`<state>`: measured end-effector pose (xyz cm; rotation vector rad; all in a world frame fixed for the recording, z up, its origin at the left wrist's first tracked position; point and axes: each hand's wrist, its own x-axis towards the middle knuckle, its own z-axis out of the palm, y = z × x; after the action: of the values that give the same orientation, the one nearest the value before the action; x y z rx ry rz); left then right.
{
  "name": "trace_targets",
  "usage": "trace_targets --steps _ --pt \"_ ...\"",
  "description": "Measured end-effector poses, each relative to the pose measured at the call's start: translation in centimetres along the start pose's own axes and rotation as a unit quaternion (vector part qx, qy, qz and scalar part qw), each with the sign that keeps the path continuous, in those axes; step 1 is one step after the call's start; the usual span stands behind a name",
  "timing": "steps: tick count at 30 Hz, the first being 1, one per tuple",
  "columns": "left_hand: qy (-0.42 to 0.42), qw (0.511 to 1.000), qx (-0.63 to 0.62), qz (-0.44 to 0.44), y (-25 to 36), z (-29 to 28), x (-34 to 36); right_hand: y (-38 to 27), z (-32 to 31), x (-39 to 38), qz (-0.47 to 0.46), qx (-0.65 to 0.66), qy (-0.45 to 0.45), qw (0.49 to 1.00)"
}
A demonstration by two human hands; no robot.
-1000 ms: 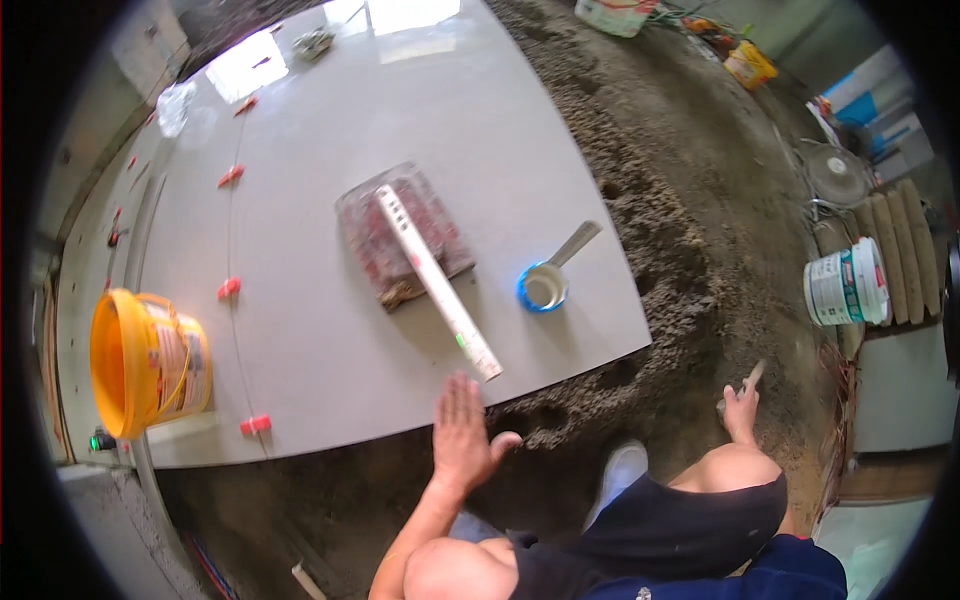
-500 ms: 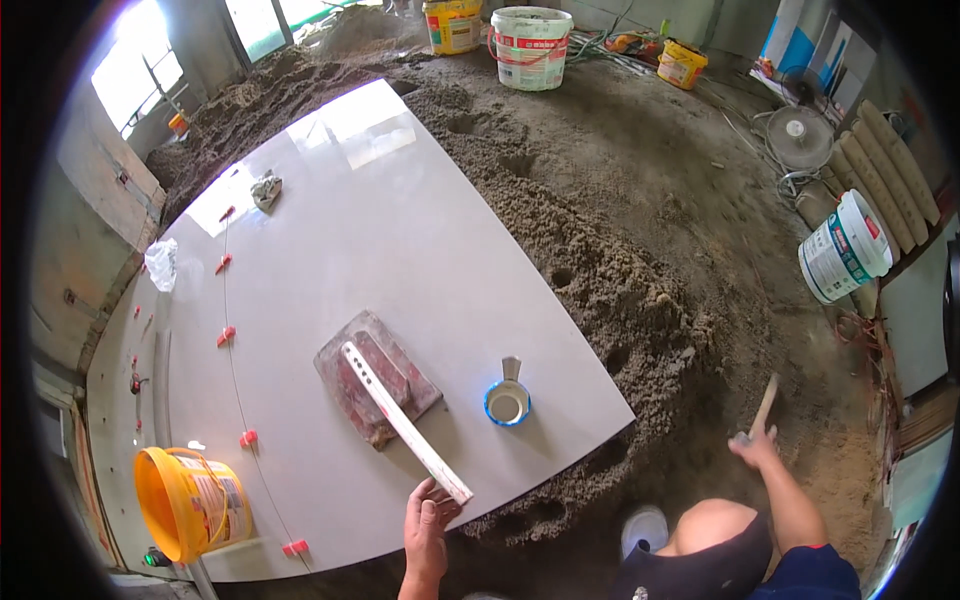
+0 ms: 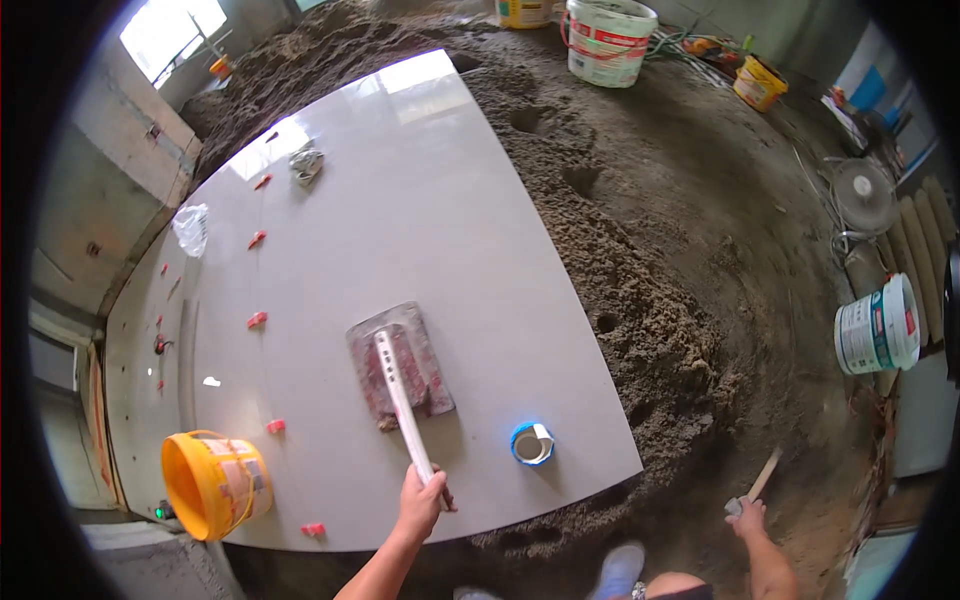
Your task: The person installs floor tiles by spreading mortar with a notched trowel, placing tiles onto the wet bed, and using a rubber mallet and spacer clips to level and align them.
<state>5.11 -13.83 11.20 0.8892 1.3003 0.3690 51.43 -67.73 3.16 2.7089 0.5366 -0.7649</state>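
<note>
My left hand (image 3: 422, 497) is closed around the lower end of the white handle of a flat paddle-shaped tamper (image 3: 417, 375). Its worn, red-and-grey plate lies on a large glossy pale tile (image 3: 500, 300). To the right, over the dirt floor, my right hand (image 3: 748, 517) is closed on a hammer (image 3: 765, 475); its wooden handle points away from me and a grey part shows by the fingers. A small round container with a blue rim (image 3: 532, 444) sits on the tile, right of the tamper.
Red levelling wedges (image 3: 257, 320) line a tile joint on the left. A yellow bucket (image 3: 215, 487) lies tipped there. Rough sandy mortar (image 3: 640, 340) borders the tile's right edge. Other buckets (image 3: 612, 45) stand at the back, and a white one (image 3: 878, 325) at the right, near a fan (image 3: 864, 195).
My left hand has closed round the tamper's handle, and the tamper has turned so that its handle stands more upright in view. The whole view has shifted; my right hand still grips the hammer.
</note>
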Motion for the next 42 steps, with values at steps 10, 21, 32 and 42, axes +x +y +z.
trace_targets --steps 10,21,32,42 --pt "0.175 0.965 0.077 -0.18 10.7 -1.8 -4.7 3.8 -20.9 -13.7 0.021 -0.022 -0.418 0.908" --pt "0.181 0.928 0.06 -0.321 24.7 17.9 4.6 3.1 -39.8 1.6 0.183 0.24 -0.244 0.922" --pt "0.246 0.904 -0.116 -0.329 33.6 29.5 13.5 -4.0 -68.2 25.7 -0.079 0.224 -0.107 0.966" --pt "0.341 0.761 0.244 -0.495 30.6 25.0 25.3 -60.0 -81.6 46.2 -0.219 0.601 -0.226 0.734"
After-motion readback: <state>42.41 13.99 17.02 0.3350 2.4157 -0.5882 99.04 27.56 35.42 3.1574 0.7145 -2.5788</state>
